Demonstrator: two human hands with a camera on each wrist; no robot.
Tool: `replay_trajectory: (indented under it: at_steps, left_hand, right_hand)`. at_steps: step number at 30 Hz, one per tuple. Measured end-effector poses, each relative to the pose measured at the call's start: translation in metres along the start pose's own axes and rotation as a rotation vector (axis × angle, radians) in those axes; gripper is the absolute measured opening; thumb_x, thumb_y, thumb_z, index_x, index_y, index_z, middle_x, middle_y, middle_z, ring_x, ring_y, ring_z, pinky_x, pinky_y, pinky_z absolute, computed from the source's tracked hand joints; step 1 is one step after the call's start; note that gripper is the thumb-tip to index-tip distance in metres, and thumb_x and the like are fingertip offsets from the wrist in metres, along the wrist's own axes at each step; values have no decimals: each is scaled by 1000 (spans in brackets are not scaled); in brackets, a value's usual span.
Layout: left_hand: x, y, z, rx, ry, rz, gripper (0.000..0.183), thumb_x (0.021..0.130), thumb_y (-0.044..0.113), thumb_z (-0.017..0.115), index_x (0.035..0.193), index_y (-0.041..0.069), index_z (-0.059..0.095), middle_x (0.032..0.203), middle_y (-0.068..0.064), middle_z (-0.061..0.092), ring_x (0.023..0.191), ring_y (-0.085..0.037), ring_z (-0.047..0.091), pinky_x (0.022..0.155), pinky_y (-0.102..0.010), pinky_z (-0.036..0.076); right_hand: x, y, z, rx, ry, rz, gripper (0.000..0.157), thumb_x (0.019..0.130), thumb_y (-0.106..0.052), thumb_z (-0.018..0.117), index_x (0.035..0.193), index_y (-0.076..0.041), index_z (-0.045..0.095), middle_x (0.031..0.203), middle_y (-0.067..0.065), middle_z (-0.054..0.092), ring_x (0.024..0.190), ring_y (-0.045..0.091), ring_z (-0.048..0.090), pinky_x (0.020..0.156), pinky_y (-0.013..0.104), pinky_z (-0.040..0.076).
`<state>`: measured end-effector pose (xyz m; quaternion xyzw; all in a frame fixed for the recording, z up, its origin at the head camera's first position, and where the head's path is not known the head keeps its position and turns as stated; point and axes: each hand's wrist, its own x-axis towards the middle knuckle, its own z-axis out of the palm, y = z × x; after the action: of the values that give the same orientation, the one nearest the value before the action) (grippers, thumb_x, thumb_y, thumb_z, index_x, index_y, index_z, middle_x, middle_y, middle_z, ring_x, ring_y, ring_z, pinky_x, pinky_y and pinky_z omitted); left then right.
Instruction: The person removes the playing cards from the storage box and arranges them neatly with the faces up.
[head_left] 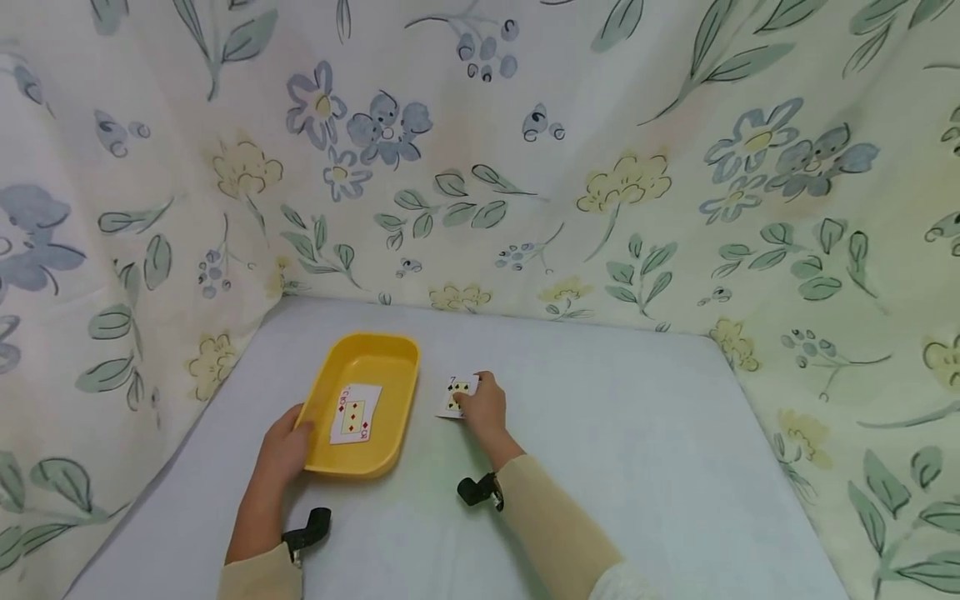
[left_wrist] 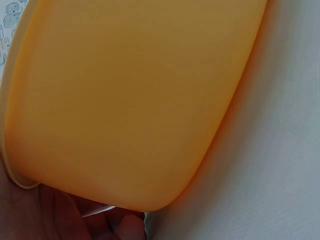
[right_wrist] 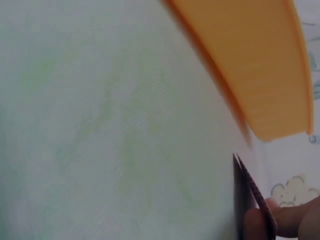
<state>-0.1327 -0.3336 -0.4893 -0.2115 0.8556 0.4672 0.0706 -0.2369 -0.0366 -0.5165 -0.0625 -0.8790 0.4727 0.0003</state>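
A yellow plastic tray (head_left: 411,392) lies left of centre in the head view, with playing cards showing diamonds (head_left: 356,414) inside it. My left hand (head_left: 286,446) grips the tray's near left rim, thumb over the edge; in the left wrist view its fingers (left_wrist: 131,227) curl below the outer wall. To the right of the tray my right hand (head_left: 487,410) pinches a playing card (head_left: 452,387), a seven with black pips. The right wrist view has that card (right_wrist: 256,194) nearly edge-on and bent, held by the fingers (right_wrist: 287,220). Part of its face is hidden behind the hand.
A white table surface (head_left: 615,433) stretches beneath the tray and both hands. Floral curtain cloth (head_left: 495,167) hangs along the back and both sides. Each wrist carries a small black camera, one on the left (head_left: 309,529) and one on the right (head_left: 477,490).
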Motion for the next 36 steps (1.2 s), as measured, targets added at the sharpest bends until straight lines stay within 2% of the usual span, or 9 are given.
replay_trajectory:
  at_steps: [9,13,17,27,36]
  left_hand:
    - [-1,-2,2,1,0,3,55,110,27,30,159,3,30,123,-21,54,89,-29,54,78,-39,41]
    - [-2,-2,2,0,-5,-4,56,110,27,30,160,3,29,124,-21,54,90,-29,54,78,-39,40]
    - [-3,-1,1,9,-5,0,55,110,27,30,160,3,30,127,-22,53,91,-30,53,79,-40,40]
    - [-4,2,2,11,8,-1,55,110,27,30,159,4,31,129,-22,52,94,-30,52,80,-40,40]
    - [-3,0,2,18,5,11,56,110,27,30,160,3,29,134,-23,51,97,-32,51,85,-44,39]
  right_hand:
    - [1,3,3,-215,4,-42,50,87,-20,82,126,2,59,100,15,71,88,28,67,79,42,55]
    - [0,1,3,-324,3,-54,47,86,-24,84,116,3,59,92,14,68,83,30,68,73,43,55]
    - [-3,-2,2,-389,5,-63,46,87,-28,84,108,2,56,91,15,62,79,31,66,69,43,55]
    - [-3,-4,-1,-372,24,-73,58,85,-30,86,117,6,54,109,20,56,80,30,63,71,41,55]
    - [-1,-7,0,-323,10,-73,55,88,-32,83,123,1,57,110,16,57,88,29,63,78,41,55]
